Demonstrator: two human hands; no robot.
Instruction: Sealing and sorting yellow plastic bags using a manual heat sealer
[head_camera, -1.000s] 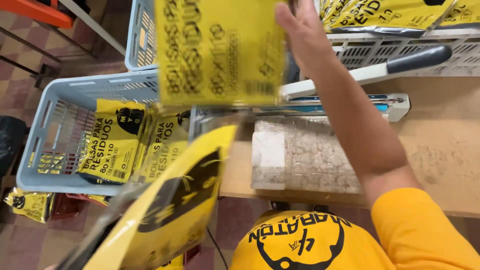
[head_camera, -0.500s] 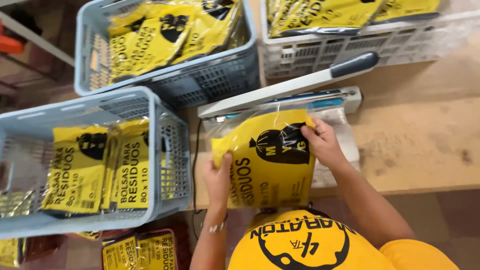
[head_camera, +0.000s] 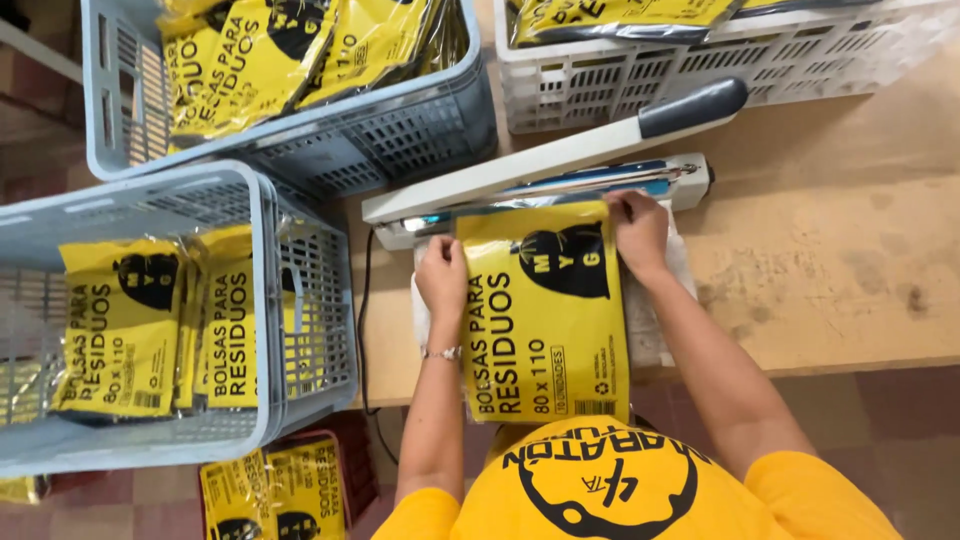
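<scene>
Wooden counter (head_camera: 830, 260), right edge cut off. Three crates: two blue (head_camera: 300, 280) (head_camera: 420, 130), one white (head_camera: 700, 70) at far edge, tops cropped. One heat sealer (head_camera: 560, 165), bar raised. Yellow packet (head_camera: 545, 310) at near edge, top hidden under bar; left hand (head_camera: 441, 275) and right hand (head_camera: 638, 228) clamp its upper corners.

- We have one view only, from a camera worn on the head, so no second view shares the scene.
- We look steeply down, close over the wooden table (head_camera: 830, 270), with our own yellow shirt (head_camera: 620, 490) at the bottom edge.
- The blue baskets (head_camera: 300, 300) fill our left side.
</scene>
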